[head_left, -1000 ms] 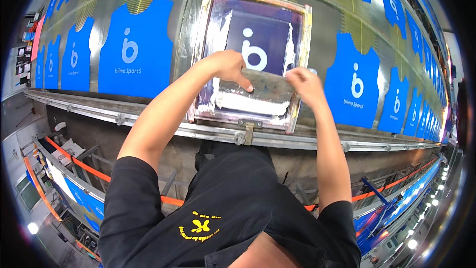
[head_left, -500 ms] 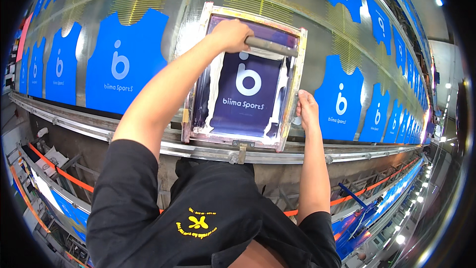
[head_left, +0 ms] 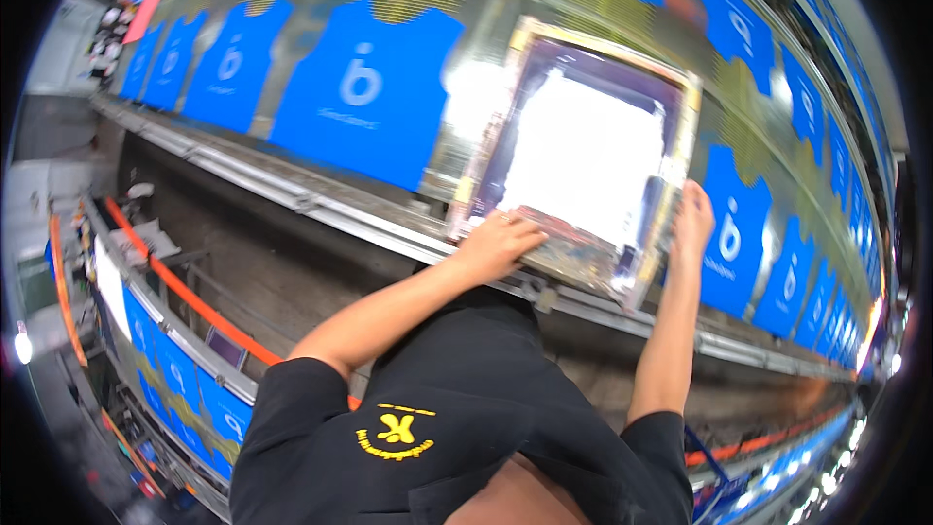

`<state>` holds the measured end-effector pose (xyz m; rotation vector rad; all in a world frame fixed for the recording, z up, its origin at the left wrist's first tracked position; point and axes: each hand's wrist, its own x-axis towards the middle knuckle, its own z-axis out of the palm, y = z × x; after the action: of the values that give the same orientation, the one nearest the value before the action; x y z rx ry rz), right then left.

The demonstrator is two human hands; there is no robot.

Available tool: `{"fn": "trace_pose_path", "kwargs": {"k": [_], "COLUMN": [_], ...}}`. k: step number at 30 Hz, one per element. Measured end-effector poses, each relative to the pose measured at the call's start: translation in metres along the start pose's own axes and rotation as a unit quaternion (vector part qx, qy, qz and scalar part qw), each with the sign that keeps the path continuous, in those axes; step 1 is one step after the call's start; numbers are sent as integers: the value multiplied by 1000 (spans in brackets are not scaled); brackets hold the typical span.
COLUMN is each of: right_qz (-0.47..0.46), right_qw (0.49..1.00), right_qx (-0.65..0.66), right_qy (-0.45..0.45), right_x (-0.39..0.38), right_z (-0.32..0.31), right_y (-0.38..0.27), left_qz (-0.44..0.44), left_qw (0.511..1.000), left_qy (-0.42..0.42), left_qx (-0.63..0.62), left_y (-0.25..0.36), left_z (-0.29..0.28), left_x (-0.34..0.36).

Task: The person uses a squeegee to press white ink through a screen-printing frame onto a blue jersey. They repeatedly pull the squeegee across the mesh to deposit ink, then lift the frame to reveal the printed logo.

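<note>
A screen-printing frame (head_left: 609, 52) lies tilted in view on the long table, its mesh (head_left: 583, 156) now a bright white expanse with dark purple borders. At the frame's near end my left hand (head_left: 501, 245) is closed round a squeegee (head_left: 575, 251), whose blade is hard to make out through the blur. My right hand (head_left: 691, 221) grips the frame's right side rail, fingers bent over its outer edge. Left of the frame lies a blue sleeveless top (head_left: 326, 131) with a pale printed mark; a similar blue top (head_left: 736, 277) lies to the right, beyond my right hand.
Several more blue tops stretch along the table in both directions, with a second row opposite. A metal rail (head_left: 228, 170) runs along the table's near edge, in front of my body. Behind me at the left, an orange rail (head_left: 185, 287) borders another table of blue tops.
My left hand has drawn the squeegee from the far end of the frame to the near end. White now covers the mesh where the dark design showed. My right hand stays on the rail.
</note>
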<state>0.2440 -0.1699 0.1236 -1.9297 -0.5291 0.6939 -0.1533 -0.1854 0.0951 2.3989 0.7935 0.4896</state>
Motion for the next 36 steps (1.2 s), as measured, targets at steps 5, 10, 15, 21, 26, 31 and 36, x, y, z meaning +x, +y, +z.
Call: {"fn": "trace_pose_path", "kwargs": {"k": [5,10,15,21,26,31,36], "right_qz": [-3,-61,-79,-61,-36,14,40], "right_qw": [1000,998,997,998,997,994,988], "right_qx": [17,11,5,15,-66,-108,-148], "right_qy": [1,-10,21,-20,2,-3,8], "right_x": [-34,-46,-38,-14,-39,-42,153], "right_z": [5,66,113,94,189,496,685], "right_y": [-11,17,11,7,-86,-281,-307], "left_qz": [-6,-91,-99,-94,-44,-43,-32], "left_qw": [1000,980,988,986,987,983,982], "left_qy": [-18,-153,-116,-113,-142,-151,-142], "left_qx": [11,84,15,74,67,95,121], "left_y": [17,-17,-45,-7,-103,-405,-669], "left_z": [-39,-89,-116,-124,-244,-552,-548], "left_x": [-4,-16,13,49,86,213,461]}}
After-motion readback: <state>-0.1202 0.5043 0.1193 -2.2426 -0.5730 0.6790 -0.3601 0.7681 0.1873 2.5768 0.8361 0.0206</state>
